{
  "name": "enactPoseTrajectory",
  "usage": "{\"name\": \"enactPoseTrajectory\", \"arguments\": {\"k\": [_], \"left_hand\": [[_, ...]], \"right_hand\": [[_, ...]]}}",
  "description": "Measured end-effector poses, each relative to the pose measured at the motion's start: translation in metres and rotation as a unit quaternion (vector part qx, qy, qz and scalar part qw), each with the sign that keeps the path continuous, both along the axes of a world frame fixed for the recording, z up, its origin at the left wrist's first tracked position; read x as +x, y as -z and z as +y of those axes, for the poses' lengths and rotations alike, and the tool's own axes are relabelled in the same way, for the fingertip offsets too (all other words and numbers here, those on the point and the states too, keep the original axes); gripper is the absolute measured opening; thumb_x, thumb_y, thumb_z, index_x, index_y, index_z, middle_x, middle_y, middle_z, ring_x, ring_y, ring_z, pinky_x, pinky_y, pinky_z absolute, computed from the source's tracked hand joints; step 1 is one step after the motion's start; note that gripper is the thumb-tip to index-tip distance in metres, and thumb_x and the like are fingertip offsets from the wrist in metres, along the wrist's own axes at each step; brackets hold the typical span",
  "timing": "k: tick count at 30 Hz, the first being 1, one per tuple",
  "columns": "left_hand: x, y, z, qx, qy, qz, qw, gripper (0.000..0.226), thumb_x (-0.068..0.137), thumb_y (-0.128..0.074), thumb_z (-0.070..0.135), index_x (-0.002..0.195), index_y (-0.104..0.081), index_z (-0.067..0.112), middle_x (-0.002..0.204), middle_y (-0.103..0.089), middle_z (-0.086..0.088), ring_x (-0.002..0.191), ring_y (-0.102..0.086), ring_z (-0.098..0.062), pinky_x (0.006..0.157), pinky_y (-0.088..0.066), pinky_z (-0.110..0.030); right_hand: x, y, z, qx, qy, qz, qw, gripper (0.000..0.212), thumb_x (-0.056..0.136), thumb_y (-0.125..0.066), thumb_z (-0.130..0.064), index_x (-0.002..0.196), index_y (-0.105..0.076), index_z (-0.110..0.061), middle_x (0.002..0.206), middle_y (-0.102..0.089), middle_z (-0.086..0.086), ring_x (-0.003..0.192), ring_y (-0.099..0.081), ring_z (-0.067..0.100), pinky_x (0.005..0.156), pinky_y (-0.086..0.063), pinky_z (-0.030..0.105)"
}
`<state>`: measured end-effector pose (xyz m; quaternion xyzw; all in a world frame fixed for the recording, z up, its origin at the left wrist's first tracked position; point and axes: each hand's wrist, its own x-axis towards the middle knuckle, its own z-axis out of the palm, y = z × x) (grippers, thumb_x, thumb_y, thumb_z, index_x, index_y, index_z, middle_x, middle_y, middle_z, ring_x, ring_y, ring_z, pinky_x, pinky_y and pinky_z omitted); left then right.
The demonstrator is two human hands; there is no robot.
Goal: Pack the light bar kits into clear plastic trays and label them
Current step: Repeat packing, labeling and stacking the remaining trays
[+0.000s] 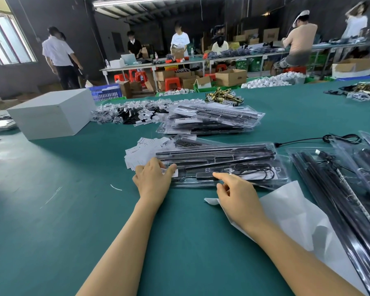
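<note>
Forearms reach up from six o'clock over a green table [51, 221]. White backing paper [297, 221] lies crumpled under the right forearm at four o'clock. Just past the middle, the right hand [236, 195] has its index finger stretched out, the tip pressing on the lid of a clear plastic tray [233, 165], with the other fingers curled in; it grips nothing. The left hand [153, 180] lies flat on the tray's left end, fingers spread, thumb resting on a barcode label [169, 171] at that corner. Inside the tray sit long black light bars [214, 151] along the far side and a coiled black cable [254, 168] nearer the right hand. Loose white cards [141, 150] are heaped just beyond the left hand, at eleven o'clock from the tray. At three o'clock more bagged black bars [340, 189] lie fanned out, well apart from the hands. Farther off, at twelve o'clock, stands a stack of filled trays [212, 120]; at ten o'clock sits a white box [51, 114]. Beyond the table, people work at long benches.
</note>
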<state>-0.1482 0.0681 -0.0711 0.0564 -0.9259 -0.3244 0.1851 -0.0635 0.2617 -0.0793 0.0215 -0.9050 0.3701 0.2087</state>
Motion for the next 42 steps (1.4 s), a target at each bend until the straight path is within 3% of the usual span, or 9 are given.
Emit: {"name": "enactPoseTrajectory", "arguments": {"k": [4,8,12,21,26,31,35,38,42], "left_hand": [[0.0,-0.004,-0.014,0.031,0.052,-0.006,0.998,0.021,0.091,-0.057,0.042,0.083,-0.047,0.026,0.074,-0.052,0.01,0.099,-0.038,-0.018,0.087,-0.027,-0.036],[0.004,-0.005,-0.031,0.062,0.136,0.004,0.989,0.01,0.092,-0.06,0.029,0.086,-0.053,0.025,0.078,-0.056,0.013,0.102,-0.043,-0.02,0.095,-0.036,-0.043],[0.006,-0.006,-0.032,0.003,0.131,0.016,0.991,0.013,0.093,-0.059,0.028,0.084,-0.051,0.022,0.078,-0.051,0.016,0.102,-0.039,-0.023,0.091,-0.036,-0.04],[0.004,-0.002,-0.031,0.028,0.108,0.018,0.994,0.015,0.094,-0.057,0.023,0.08,-0.051,0.022,0.076,-0.052,0.013,0.099,-0.039,-0.022,0.091,-0.037,-0.042],[0.001,0.001,-0.032,0.052,0.067,0.022,0.996,0.009,0.095,-0.056,0.021,0.096,-0.053,0.012,0.102,-0.055,-0.008,0.109,-0.041,-0.031,0.083,-0.021,-0.024],[0.0,0.002,-0.03,0.07,0.017,-0.005,0.997,0.031,0.095,-0.055,0.029,0.116,-0.05,0.007,0.128,-0.043,-0.018,0.116,-0.034,-0.032,0.092,-0.026,-0.033],[0.001,0.0,-0.024,-0.038,-0.015,-0.064,0.997,0.071,0.081,-0.051,0.071,0.132,-0.041,0.021,0.134,-0.036,-0.011,0.127,-0.03,-0.033,0.103,-0.025,-0.046],[-0.001,0.0,-0.022,-0.073,-0.015,-0.086,0.994,0.071,0.081,-0.047,0.074,0.137,-0.038,0.031,0.138,-0.033,-0.009,0.13,-0.026,-0.032,0.105,-0.021,-0.047],[0.003,0.001,-0.004,-0.111,-0.056,-0.093,0.988,0.064,0.088,-0.037,0.065,0.136,-0.039,0.021,0.141,-0.033,-0.012,0.129,-0.025,-0.031,0.101,-0.019,-0.047]], "right_hand": [[0.0,-0.001,0.0,0.0,-0.001,0.002,1.0,0.036,0.094,-0.05,-0.014,0.127,-0.061,-0.022,0.084,-0.057,-0.008,0.058,-0.043,-0.001,0.056,-0.029,0.01],[0.001,-0.001,0.001,0.002,-0.004,-0.001,1.0,0.037,0.093,-0.05,-0.012,0.127,-0.061,-0.023,0.082,-0.059,-0.005,0.056,-0.043,0.001,0.055,-0.029,0.012],[0.001,-0.002,0.0,-0.002,-0.004,-0.001,1.0,0.036,0.094,-0.05,-0.012,0.126,-0.061,-0.023,0.08,-0.055,-0.01,0.055,-0.044,0.001,0.056,-0.031,0.01],[0.002,-0.003,0.0,-0.005,-0.004,-0.005,1.0,0.037,0.094,-0.049,-0.013,0.127,-0.061,-0.023,0.078,-0.056,-0.009,0.052,-0.044,0.001,0.055,-0.032,0.01],[0.002,-0.004,0.0,-0.015,-0.003,-0.007,1.0,0.036,0.094,-0.05,-0.012,0.125,-0.062,-0.023,0.07,-0.049,-0.014,0.053,-0.046,0.0,0.054,-0.033,0.011],[0.002,-0.004,-0.001,-0.019,-0.004,-0.007,1.0,0.036,0.093,-0.049,-0.01,0.125,-0.063,-0.022,0.07,-0.048,-0.018,0.055,-0.048,-0.002,0.054,-0.033,0.011],[0.002,-0.004,0.0,-0.024,-0.006,-0.007,1.0,0.037,0.093,-0.048,-0.01,0.125,-0.062,-0.022,0.07,-0.045,-0.02,0.057,-0.048,-0.005,0.054,-0.033,0.012],[0.002,-0.004,0.0,-0.019,-0.007,-0.004,1.0,0.036,0.094,-0.048,-0.01,0.125,-0.062,-0.022,0.069,-0.044,-0.02,0.055,-0.047,-0.004,0.055,-0.033,0.011],[0.0,-0.002,-0.001,-0.009,0.001,-0.001,1.0,0.037,0.093,-0.048,-0.011,0.125,-0.062,-0.023,0.077,-0.051,-0.016,0.054,-0.041,-0.002,0.056,-0.03,0.011]]}}
